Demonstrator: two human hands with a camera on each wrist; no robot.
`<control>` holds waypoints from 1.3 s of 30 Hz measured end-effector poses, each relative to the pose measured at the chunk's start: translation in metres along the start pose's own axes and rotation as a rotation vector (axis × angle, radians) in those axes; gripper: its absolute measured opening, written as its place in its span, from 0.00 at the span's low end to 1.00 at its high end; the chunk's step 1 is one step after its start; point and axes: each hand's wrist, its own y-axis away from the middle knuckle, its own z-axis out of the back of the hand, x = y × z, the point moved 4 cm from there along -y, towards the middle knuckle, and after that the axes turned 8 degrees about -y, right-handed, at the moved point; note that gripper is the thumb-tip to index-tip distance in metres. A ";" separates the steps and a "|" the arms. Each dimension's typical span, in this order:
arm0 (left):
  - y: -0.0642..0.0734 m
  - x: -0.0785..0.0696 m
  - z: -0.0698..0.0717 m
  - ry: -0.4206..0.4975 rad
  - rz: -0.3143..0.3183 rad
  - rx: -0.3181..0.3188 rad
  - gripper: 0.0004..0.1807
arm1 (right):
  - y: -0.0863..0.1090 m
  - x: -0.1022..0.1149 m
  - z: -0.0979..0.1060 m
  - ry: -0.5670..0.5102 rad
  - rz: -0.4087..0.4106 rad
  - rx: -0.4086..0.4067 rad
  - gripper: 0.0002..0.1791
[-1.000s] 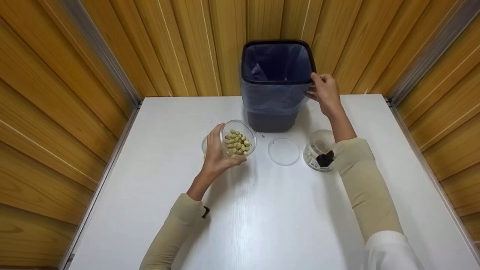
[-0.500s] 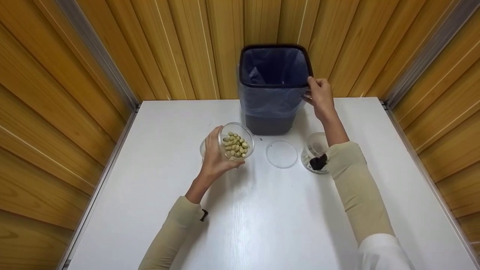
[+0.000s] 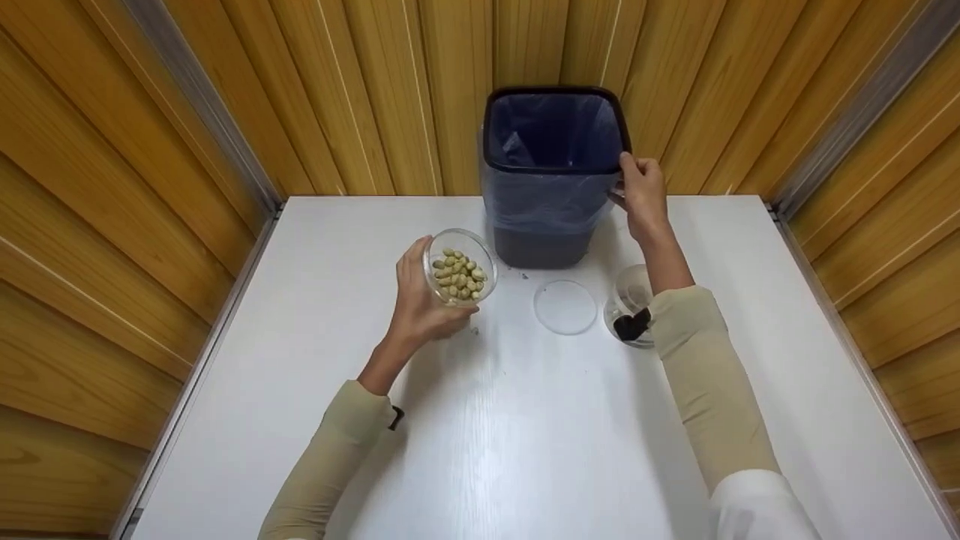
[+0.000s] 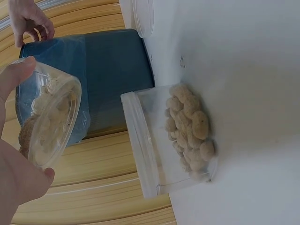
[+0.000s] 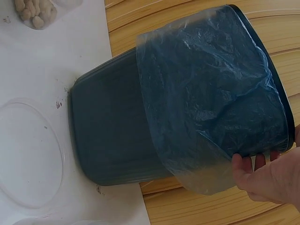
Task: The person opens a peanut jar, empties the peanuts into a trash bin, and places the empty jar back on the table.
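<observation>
My left hand [image 3: 420, 292] grips a clear plastic container [image 3: 491, 259] from its left side and holds it tilted above the table. Inside are several pale nuts [image 3: 459, 274] that look like shelled or unshelled peanuts; I cannot tell which. At the back of the table my right hand [image 3: 645, 195] pinches the rim of a trash bin [image 3: 544, 249] at its front right corner. A translucent bag [image 5: 201, 93] lines the bin and hangs over its outside. Another clear container [image 4: 145, 154], with peanuts in the shell [image 4: 190, 129], stands on the table in the left wrist view.
A clear round lid [image 3: 565, 307] lies flat in front of the bin. To its right stands a clear jar [image 3: 634, 281], partly hidden by the right forearm and a dark piece at the cuff. Small crumbs dot the white table [image 3: 480, 450]. Wood-patterned walls [image 3: 375, 97] enclose it.
My left hand has shifted a little to the left and away from me with the container of nuts. The right hand stays on the bin's rim.
</observation>
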 end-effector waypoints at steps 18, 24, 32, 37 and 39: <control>-0.037 -0.019 0.021 -0.082 -0.098 -0.029 0.70 | -0.001 0.002 0.002 -0.089 -0.028 -0.035 0.12; -0.056 -0.032 0.030 -0.153 -0.140 -0.009 0.71 | -0.002 0.002 0.003 -0.093 -0.020 -0.034 0.12; -0.090 -0.050 0.046 -0.210 -0.193 -0.042 0.70 | 0.003 0.001 0.001 -0.103 -0.013 -0.032 0.12; -0.112 -0.059 0.048 -0.238 -0.232 -0.066 0.69 | 0.003 -0.003 0.000 -0.099 -0.027 -0.043 0.12; -0.120 -0.061 0.047 -0.249 -0.249 -0.079 0.68 | 0.002 -0.004 0.000 -0.104 -0.032 -0.051 0.12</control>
